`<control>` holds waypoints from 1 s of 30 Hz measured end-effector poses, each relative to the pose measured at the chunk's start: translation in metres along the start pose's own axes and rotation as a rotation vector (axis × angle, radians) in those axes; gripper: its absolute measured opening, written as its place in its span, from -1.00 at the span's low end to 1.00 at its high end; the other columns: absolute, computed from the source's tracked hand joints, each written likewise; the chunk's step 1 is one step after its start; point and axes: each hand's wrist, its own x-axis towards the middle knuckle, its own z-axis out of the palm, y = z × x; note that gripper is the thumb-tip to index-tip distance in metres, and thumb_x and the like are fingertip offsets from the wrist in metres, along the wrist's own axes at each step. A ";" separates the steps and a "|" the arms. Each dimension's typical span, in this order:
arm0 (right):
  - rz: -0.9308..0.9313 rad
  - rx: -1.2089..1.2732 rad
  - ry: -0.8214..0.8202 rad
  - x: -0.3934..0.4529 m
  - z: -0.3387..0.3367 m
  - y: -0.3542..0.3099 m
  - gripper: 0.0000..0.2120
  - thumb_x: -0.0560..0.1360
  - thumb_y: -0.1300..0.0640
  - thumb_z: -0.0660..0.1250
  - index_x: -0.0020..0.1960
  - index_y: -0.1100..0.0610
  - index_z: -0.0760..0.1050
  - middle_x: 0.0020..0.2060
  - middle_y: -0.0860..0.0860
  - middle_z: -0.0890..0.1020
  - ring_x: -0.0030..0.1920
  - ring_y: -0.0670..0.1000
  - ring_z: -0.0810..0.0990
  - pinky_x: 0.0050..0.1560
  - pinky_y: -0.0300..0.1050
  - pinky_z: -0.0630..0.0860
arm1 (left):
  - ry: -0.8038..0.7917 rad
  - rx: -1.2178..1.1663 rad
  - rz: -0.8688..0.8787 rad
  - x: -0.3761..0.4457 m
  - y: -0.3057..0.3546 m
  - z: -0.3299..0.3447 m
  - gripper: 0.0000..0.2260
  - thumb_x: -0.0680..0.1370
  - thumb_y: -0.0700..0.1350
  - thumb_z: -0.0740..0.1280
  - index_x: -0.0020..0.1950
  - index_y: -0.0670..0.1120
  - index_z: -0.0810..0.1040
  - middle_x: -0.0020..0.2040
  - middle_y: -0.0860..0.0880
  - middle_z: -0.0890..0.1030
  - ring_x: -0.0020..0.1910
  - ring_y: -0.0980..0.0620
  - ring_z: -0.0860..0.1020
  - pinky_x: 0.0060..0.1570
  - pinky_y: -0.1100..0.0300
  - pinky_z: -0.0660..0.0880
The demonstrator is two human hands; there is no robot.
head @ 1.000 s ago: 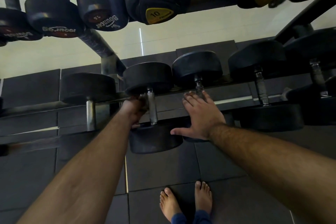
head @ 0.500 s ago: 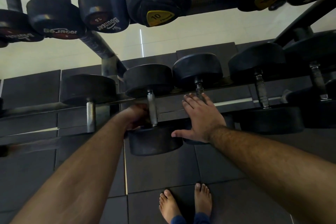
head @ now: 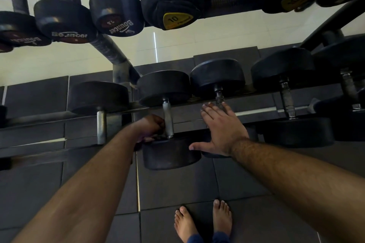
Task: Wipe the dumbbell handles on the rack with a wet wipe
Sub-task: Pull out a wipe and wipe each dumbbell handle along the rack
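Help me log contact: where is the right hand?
In the head view, the right hand lies open, right of centre, over the lower-rack dumbbell handle, right of the left hand.

Black dumbbell heads (head: 163, 87); silver knurled handle (head: 168, 119); yellow "10" label (head: 176, 19); dark grey floor tiles (head: 175, 187).

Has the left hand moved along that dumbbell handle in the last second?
Yes. The left hand has slid down the dumbbell handle, from near the far head toward the near head.
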 end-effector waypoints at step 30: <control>0.022 0.001 0.019 0.000 0.001 0.000 0.35 0.28 -0.81 -0.22 0.73 0.13 0.12 0.73 0.05 0.13 0.73 0.07 0.03 0.71 0.21 -0.13 | 0.818 0.757 0.623 -0.039 0.047 0.005 -0.96 0.45 -0.28 0.45 -0.14 -0.17 0.63 -0.14 -0.16 0.54 -0.20 -0.26 0.57 -0.28 -0.05 0.55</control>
